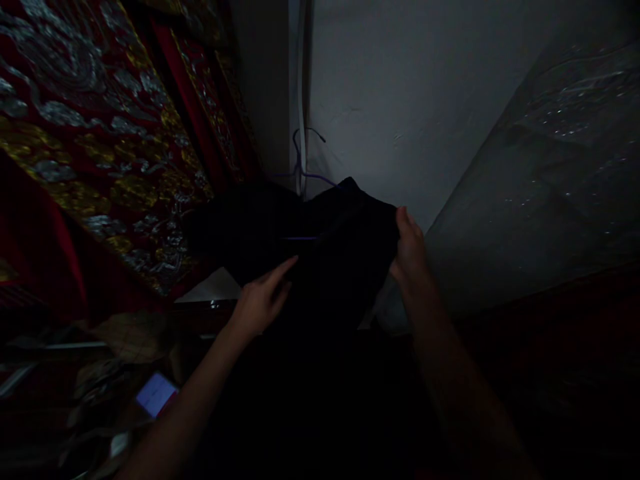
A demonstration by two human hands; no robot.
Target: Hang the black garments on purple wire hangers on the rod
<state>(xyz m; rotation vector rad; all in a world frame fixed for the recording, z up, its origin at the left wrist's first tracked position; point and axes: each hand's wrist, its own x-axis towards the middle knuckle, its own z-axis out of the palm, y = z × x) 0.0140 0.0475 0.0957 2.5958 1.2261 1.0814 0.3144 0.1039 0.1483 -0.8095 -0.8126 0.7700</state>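
A black garment (345, 247) hangs on a purple clothes hanger (320, 177), whose hook shows above the neckline near the wall. Through the neck opening the hanger's lower bar is visible. On the right, my right hand (411, 250) grips the garment's shoulder edge, with the thumb up and the fingers partly behind the cloth. My left hand (260, 300) lies against the front of the garment, its index finger stretched out near the neckline and the other fingers loosely bent. The garment's lower part is lost in darkness.
Red cloth (100, 133) with gold and silver embroidery hangs at the left. A pale wall (400, 93) stands behind, with a thin white cable (302, 80) running down it. Clear plastic sheeting (560, 160) covers the right side. A lit screen (156, 395) lies among clutter at lower left.
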